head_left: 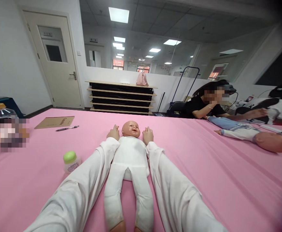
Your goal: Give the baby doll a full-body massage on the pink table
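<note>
The doll [130, 153] lay on its back on the pink cloth [186, 158] directly in front of me, head at the far end, legs extended toward me and slightly parted, with the feet running to the lower edge of view. Its torso and legs were white fabric; its head was bare, and the face was turned slightly to the right. My left hand [113, 132] was positioned just beside the left of the head, fingers loosely apart and slightly bent, nothing visible in the grasp. My right hand [148, 135] occupied the matching position on the right, fingers likewise parted and bent. Contact between either hand and the doll could not be determined. My white sleeves [87, 174] flanked the torso. To the left of my left forearm stood a jar [71, 164] with a green lid; farther out lay a pen [67, 128] and a brown notebook [55, 121], and a bottle [4, 112] with an orange cap stood near the left edge. On the right, a second doll [273, 141] lay near a co-worker [197, 104] in a black top. Beyond the table, a pink backpack [142, 79] rested on a shelf unit [121, 84].
</note>
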The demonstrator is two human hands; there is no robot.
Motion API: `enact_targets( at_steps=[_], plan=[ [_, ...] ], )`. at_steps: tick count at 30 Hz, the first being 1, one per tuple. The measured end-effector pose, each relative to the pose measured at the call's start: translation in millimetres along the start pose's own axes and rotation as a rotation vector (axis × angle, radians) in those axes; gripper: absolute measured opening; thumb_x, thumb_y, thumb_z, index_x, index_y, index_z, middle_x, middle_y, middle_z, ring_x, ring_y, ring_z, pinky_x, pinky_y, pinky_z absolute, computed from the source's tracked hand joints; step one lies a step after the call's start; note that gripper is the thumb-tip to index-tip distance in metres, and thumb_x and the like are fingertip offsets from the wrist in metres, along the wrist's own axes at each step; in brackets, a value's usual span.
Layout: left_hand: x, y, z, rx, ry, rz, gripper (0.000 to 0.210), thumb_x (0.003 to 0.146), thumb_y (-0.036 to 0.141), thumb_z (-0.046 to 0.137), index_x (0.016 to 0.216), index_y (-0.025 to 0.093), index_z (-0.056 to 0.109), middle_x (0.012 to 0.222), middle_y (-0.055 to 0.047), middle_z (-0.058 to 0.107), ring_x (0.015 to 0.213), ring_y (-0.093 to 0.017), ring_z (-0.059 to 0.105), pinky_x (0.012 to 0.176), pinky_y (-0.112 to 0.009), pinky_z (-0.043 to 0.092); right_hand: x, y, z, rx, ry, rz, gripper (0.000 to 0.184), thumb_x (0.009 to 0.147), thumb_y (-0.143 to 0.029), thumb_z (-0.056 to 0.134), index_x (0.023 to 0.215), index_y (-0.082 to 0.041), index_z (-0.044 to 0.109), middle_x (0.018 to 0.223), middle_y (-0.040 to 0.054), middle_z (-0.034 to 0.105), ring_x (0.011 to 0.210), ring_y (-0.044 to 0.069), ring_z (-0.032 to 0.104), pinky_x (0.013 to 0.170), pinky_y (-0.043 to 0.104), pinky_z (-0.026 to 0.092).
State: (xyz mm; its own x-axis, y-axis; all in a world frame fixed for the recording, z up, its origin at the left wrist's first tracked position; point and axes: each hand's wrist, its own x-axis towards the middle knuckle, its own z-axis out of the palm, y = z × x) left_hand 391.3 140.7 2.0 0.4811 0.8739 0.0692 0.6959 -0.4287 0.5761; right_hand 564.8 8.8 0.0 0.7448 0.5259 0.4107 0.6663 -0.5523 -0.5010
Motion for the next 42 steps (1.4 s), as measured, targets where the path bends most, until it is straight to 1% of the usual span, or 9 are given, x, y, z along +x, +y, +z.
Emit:
enact_targets(
  at_steps=[4, 7, 13, 18, 24, 28, 32, 37, 42],
  plan=[
    [-34, -2, -19.1, -0.199, 0.205, 0.061, 0.062, 0.082, 0.033, 0.038, 0.136, 0.015, 0.014, 0.127, -0.014, 0.038, 0.112, -0.019, 0.046, 0.093, -0.031, 0.04, -37, -3, -26, 0.386, 0.204, 0.053, 0.065, 0.084, -0.044, 0.033, 0.138, -0.012, 0.015, 0.129, 0.0119, 0.039, 0.112, 0.012, 0.046, 0.096, 0.026, 0.041],
    [-73, -19, -29.5, -0.357, 0.257, 0.213, 0.051, 0.074, 0.025, 0.05, 0.122, 0.015, 0.037, 0.121, -0.008, 0.044, 0.112, -0.016, 0.044, 0.097, -0.029, 0.038, -83, 5, -47, 0.694, 0.098, -0.027, 0.077, 0.076, -0.048, 0.046, 0.139, -0.016, 0.014, 0.131, 0.0096, 0.038, 0.109, 0.013, 0.05, 0.095, 0.027, 0.043],
    [-137, -61, -25.0, -0.794, -0.2, 0.309, 0.024, 0.073, 0.036, 0.045, 0.067, 0.012, 0.047, 0.053, 0.002, 0.038, 0.046, -0.002, 0.034, 0.053, -0.016, 0.04, -152, 38, -81, 0.493, -0.355, -0.266, 0.063, 0.073, -0.041, 0.054, 0.128, -0.016, 0.039, 0.129, 0.0081, 0.04, 0.123, 0.018, 0.038, 0.11, 0.038, 0.028],
    [-148, -76, -15.2, -0.798, -0.32, 0.314, 0.032, 0.074, 0.04, 0.044, 0.059, 0.012, 0.046, 0.052, -0.001, 0.043, 0.046, -0.002, 0.035, 0.045, -0.014, 0.034, -162, 57, -88, 0.33, -0.518, -0.519, 0.045, 0.077, -0.024, 0.043, 0.121, -0.017, 0.048, 0.137, 0.0037, 0.028, 0.133, 0.019, 0.019, 0.113, 0.042, 0.019],
    [-128, -73, -24.7, -0.643, -0.197, 0.411, 0.026, 0.073, 0.032, 0.049, 0.09, 0.014, 0.054, 0.079, -0.005, 0.057, 0.069, -0.007, 0.054, 0.06, -0.018, 0.046, -152, 45, -89, 0.456, -0.507, -0.417, 0.048, 0.076, -0.023, 0.043, 0.124, -0.018, 0.043, 0.13, 0.0062, 0.04, 0.127, 0.018, 0.032, 0.109, 0.041, 0.028],
    [-98, -48, -39.9, -0.47, 0.089, 0.409, 0.056, 0.067, 0.025, 0.057, 0.12, 0.02, 0.038, 0.113, -0.004, 0.051, 0.107, -0.014, 0.05, 0.094, -0.028, 0.043, -113, 19, -87, 0.618, -0.253, -0.241, 0.053, 0.074, -0.033, 0.052, 0.122, -0.017, 0.037, 0.12, 0.0092, 0.049, 0.112, 0.015, 0.048, 0.103, 0.036, 0.036],
    [-61, -11, -37.8, -0.316, 0.273, 0.183, 0.062, 0.079, 0.038, 0.043, 0.134, 0.019, 0.019, 0.108, -0.011, 0.053, 0.101, -0.019, 0.053, 0.088, -0.034, 0.043, -55, -6, -63, 0.699, 0.014, -0.094, 0.052, 0.079, -0.04, 0.042, 0.126, -0.02, 0.031, 0.126, 0.0082, 0.043, 0.111, 0.012, 0.048, 0.099, 0.03, 0.039],
    [-16, 2, -9.1, -0.144, 0.2, 0.038, 0.049, 0.085, 0.03, 0.03, 0.133, 0.025, 0.021, 0.115, -0.009, 0.05, 0.105, -0.017, 0.05, 0.092, -0.033, 0.04, -14, -3, -10, 0.469, -0.076, 0.158, 0.052, 0.085, -0.044, 0.025, 0.128, -0.017, 0.028, 0.111, 0.0102, 0.053, 0.09, 0.013, 0.057, 0.082, 0.028, 0.046],
    [14, -16, 14.3, -0.068, 0.029, 0.058, 0.037, 0.082, 0.029, 0.035, 0.118, 0.025, 0.044, 0.113, -0.008, 0.049, 0.104, -0.018, 0.049, 0.092, -0.033, 0.039, 1, 18, 19, 0.368, -0.2, 0.127, 0.039, 0.08, -0.037, 0.04, 0.114, -0.019, 0.049, 0.112, 0.0088, 0.053, 0.094, 0.017, 0.055, 0.089, 0.031, 0.041]
  ],
)
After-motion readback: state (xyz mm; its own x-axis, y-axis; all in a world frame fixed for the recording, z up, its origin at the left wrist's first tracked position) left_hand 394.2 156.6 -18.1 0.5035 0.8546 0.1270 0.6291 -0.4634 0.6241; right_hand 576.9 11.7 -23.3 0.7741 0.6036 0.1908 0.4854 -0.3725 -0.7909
